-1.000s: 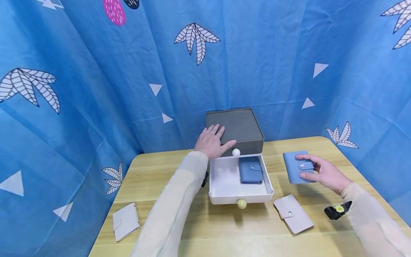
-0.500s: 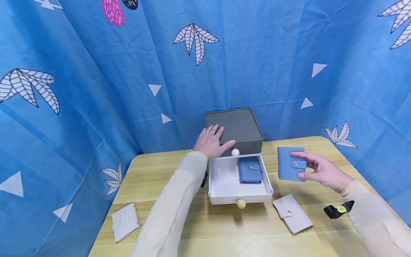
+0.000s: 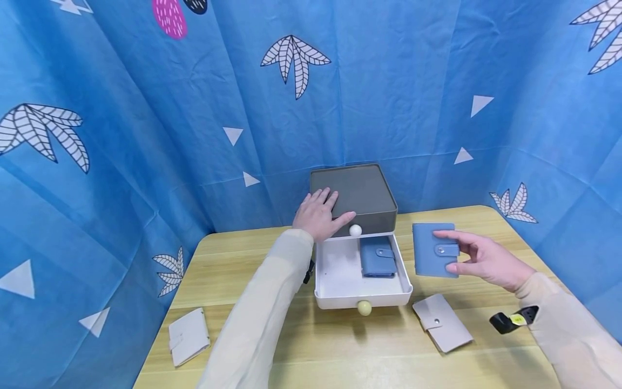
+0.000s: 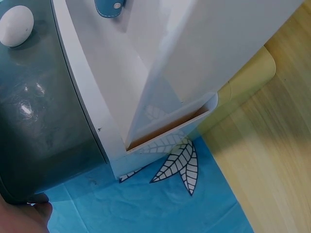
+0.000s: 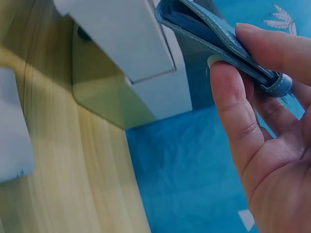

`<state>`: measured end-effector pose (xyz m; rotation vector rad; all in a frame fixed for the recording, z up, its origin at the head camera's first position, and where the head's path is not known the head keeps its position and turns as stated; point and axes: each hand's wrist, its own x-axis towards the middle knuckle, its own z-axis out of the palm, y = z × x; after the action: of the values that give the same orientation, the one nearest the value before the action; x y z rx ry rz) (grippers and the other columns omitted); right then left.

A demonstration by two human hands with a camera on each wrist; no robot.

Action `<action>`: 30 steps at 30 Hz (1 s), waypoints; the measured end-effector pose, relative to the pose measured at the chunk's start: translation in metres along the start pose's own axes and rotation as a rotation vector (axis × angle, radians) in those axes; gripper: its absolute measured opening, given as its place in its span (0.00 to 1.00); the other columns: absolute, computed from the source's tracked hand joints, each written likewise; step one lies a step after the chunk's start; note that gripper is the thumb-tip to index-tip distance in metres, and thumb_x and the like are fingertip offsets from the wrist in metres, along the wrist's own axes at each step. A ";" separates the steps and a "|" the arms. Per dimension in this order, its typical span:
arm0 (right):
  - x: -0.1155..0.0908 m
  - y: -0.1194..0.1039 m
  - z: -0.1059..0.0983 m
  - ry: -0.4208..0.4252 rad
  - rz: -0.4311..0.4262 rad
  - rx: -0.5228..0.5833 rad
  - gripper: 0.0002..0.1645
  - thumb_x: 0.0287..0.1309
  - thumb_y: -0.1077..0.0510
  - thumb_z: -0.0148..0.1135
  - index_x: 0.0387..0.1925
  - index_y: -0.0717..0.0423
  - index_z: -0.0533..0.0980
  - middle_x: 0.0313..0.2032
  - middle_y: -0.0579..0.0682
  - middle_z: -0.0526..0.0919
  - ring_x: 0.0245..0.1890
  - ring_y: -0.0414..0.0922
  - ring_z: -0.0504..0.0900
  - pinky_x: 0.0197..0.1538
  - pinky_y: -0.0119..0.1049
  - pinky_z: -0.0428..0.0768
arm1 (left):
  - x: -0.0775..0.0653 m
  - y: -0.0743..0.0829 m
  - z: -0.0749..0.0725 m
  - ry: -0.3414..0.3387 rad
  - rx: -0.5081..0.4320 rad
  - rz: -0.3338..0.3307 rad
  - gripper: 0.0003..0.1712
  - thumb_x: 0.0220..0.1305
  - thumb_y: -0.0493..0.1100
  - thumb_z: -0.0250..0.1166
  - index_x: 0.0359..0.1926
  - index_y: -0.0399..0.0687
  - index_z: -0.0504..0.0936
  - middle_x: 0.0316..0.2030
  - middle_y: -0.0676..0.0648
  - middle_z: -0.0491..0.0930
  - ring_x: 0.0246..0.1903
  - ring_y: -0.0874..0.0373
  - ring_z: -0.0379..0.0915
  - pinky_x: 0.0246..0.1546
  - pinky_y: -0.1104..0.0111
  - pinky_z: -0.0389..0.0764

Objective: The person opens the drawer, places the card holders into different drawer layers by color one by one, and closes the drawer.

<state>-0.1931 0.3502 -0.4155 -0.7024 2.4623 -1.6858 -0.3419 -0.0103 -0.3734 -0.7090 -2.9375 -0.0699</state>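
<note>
My left hand rests on the grey top of a small drawer cabinet, fingers spread near its front left corner. Below, the white drawer is pulled out, with a blue card holder lying in its right half. To the right of the drawer, my right hand pinches another blue card holder above the table, thumb and fingers on its strap side. The right wrist view shows that card holder edge-on, its strap folded round the edge near the fingers.
A pale pink card holder lies on the wooden table right of the drawer. Near the table's left edge lies a white card holder. The white drawer has a yellow knob. A blue patterned curtain hangs behind the cabinet.
My right hand has carried its blue card holder a little to the left, toward the open drawer. My left hand has stayed on the cabinet top.
</note>
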 end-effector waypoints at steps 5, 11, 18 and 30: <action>0.005 -0.010 0.009 -0.061 -0.032 0.086 0.41 0.55 0.73 0.63 0.69 0.63 0.58 0.56 0.46 0.72 0.51 0.40 0.77 0.44 0.43 0.83 | -0.001 0.001 -0.001 -0.005 -0.001 -0.007 0.58 0.54 0.85 0.25 0.75 0.55 0.52 0.74 0.48 0.50 0.73 0.54 0.40 0.72 0.58 0.40; 0.011 -0.018 0.022 -0.118 -0.050 0.148 0.41 0.55 0.74 0.63 0.68 0.64 0.58 0.56 0.50 0.73 0.51 0.43 0.78 0.44 0.46 0.83 | -0.001 0.002 -0.003 -0.011 -0.006 -0.016 0.57 0.54 0.85 0.26 0.75 0.56 0.52 0.74 0.49 0.50 0.73 0.54 0.40 0.72 0.59 0.39; 0.019 -0.027 0.034 -0.116 0.007 0.143 0.41 0.54 0.70 0.66 0.68 0.59 0.60 0.59 0.58 0.68 0.51 0.44 0.77 0.43 0.47 0.83 | -0.002 0.003 -0.004 -0.016 -0.007 -0.019 0.57 0.54 0.85 0.26 0.75 0.56 0.51 0.74 0.49 0.50 0.73 0.54 0.39 0.72 0.59 0.39; 0.038 -0.035 0.051 -0.184 0.048 0.120 0.41 0.54 0.66 0.68 0.67 0.57 0.61 0.59 0.67 0.65 0.52 0.51 0.75 0.44 0.47 0.83 | -0.004 0.001 -0.005 -0.026 -0.014 -0.005 0.56 0.55 0.84 0.26 0.75 0.56 0.50 0.74 0.49 0.48 0.74 0.54 0.38 0.72 0.59 0.38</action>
<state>-0.1996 0.2806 -0.3972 -0.7416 2.2170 -1.6548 -0.3371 -0.0113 -0.3686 -0.7094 -2.9662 -0.0826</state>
